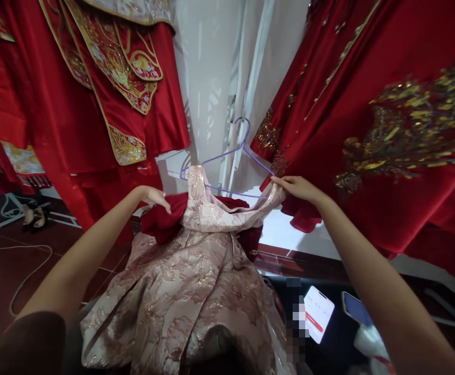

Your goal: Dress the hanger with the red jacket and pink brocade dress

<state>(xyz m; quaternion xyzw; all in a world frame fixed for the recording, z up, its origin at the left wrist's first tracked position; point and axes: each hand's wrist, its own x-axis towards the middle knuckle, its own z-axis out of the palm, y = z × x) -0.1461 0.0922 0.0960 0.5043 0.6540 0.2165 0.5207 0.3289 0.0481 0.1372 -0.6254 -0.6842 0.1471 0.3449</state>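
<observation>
A pink and gold brocade dress (196, 281) hangs in front of me on a thin purple wire hanger (231, 156). My right hand (295, 187) pinches the dress's right shoulder where it meets the hanger's right end. My left hand (155, 198) hovers by the left side of the bodice, fingers loosely extended and holding nothing, just above a dark red cloth (165, 219) lying behind the dress.
Red garments with gold embroidery hang at the left (106, 94) and right (387, 130). A white wall (212, 78) stands behind the hanger. A phone (356, 308) and a white card (318, 313) lie low at the right. A cable (28, 273) crosses the reddish floor at the left.
</observation>
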